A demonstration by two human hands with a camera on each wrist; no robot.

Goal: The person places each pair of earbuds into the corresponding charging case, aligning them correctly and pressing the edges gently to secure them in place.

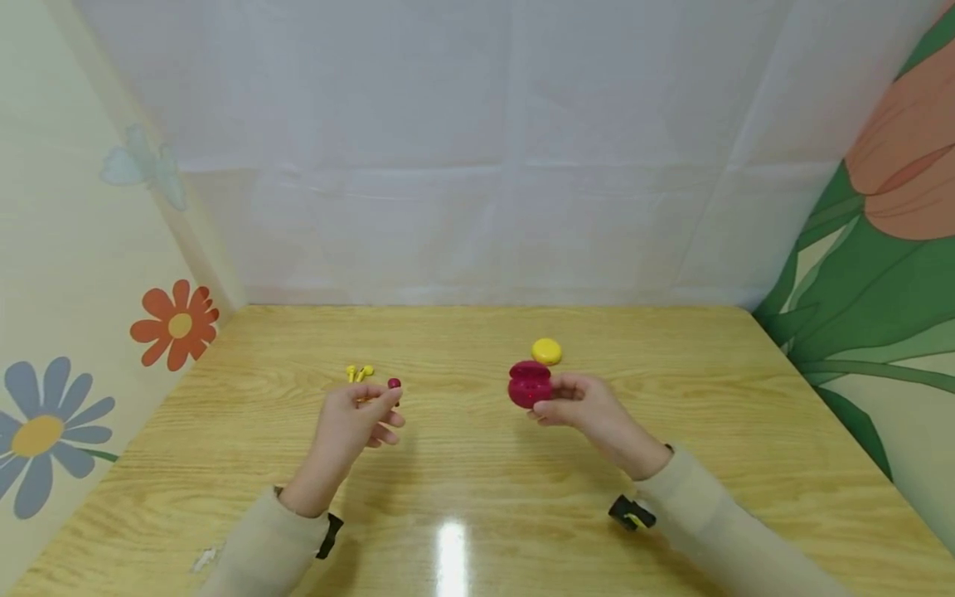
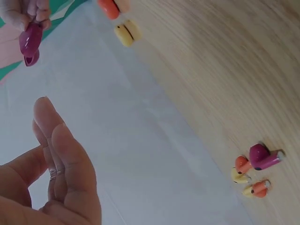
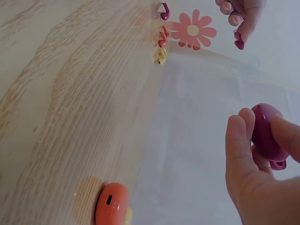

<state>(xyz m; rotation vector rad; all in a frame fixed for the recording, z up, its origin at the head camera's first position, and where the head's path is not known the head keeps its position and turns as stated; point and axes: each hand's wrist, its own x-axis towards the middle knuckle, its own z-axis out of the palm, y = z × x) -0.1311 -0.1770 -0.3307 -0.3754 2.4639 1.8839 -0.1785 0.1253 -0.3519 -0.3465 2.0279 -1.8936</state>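
In the head view, my left hand pinches a magenta earbud between thumb and fingertips, raised over the table. The earbud also shows in the right wrist view, but my fingers hide it in the left wrist view. My right hand holds a magenta earbud case with its lid up, gripped at the side by thumb and fingers. A second magenta earbud lies on the table beside orange earbuds and yellow earbuds, near my left hand.
A yellow case sits on the wooden table behind the magenta one. Beside it lies an orange case, hidden in the head view. A white sheet hangs at the back edge, with painted walls on both sides.
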